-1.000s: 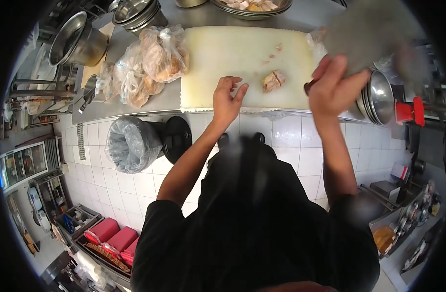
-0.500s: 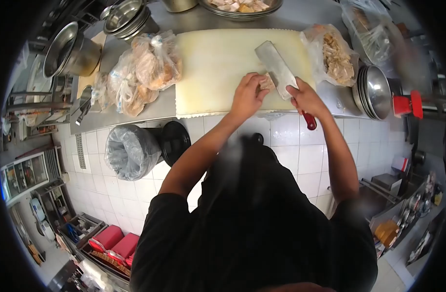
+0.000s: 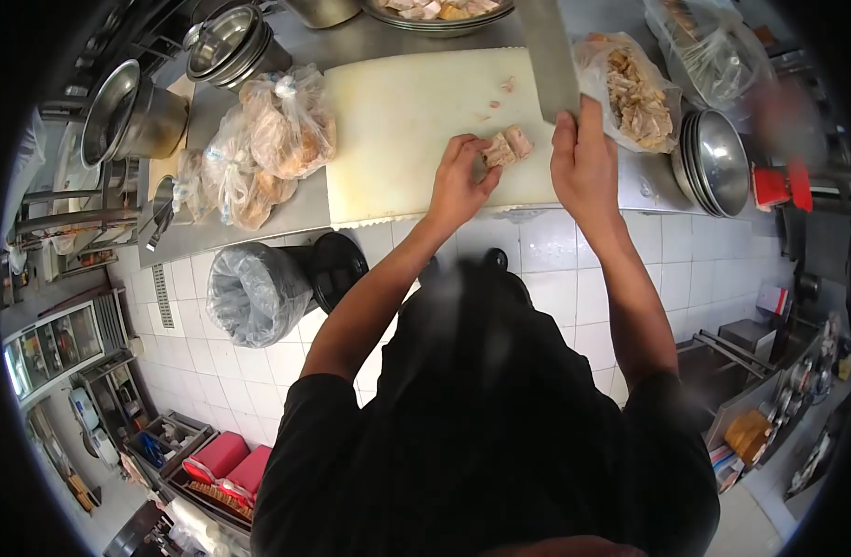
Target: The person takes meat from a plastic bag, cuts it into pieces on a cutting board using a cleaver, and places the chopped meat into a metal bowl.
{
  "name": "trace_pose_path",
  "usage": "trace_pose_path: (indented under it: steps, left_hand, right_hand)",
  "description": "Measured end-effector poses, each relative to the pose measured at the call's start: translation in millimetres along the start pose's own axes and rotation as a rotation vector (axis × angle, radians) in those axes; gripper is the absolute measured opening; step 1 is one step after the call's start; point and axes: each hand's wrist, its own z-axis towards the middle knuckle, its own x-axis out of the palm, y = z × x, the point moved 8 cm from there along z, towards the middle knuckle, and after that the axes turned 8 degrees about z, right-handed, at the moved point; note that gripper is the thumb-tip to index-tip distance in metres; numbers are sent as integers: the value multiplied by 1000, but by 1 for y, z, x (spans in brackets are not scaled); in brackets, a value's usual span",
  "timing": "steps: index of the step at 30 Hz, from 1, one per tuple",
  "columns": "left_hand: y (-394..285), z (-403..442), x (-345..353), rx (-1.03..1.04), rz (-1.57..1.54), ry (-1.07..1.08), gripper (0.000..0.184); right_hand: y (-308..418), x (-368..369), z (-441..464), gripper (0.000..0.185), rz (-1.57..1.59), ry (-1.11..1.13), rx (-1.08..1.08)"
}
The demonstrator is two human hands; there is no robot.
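Short pieces of pale cooked meat (image 3: 507, 147) lie close together near the front of the white cutting board (image 3: 388, 121). My left hand (image 3: 459, 182) has curled fingers and thumb around their left end. Raised above the right side of the board is a cleaver (image 3: 549, 65), its broad blade pointing away from me. My right hand (image 3: 587, 172) is closed round its handle, which the hand hides. A few small meat scraps (image 3: 507, 84) lie farther back on the board.
Knotted bags of meat (image 3: 291, 130) stand left of the board, and an open bag of meat strips (image 3: 637, 97) lies right. Stacked steel bowls (image 3: 715, 167) sit at the right. A bowl of meat chunks (image 3: 435, 20) is behind. A lined bin (image 3: 258, 295) stands below.
My right hand has lifted the cleaver up off the meat, nearer the camera. The meat now shows as separate pieces. My left hand has shifted slightly left and stays at the meat.
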Motion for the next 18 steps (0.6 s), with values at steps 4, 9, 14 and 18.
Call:
trace_pose_path:
  steps: [4,9,14,18]
  left_hand:
    - [5,-2,-1,-72,-31,32,42]
    - [-3,-6,-3,-41,-46,11,44]
    - [1,0,14,37,48,37,40]
    - [6,1,11,-55,-7,29,36]
  right_hand:
    - [-5,20,-11,19,-174,156,-150]
    - [-75,68,-43,21,-306,483,26]
    - [-105,59,-28,20,-183,514,183]
    - [-91,31,-46,22,-157,590,531]
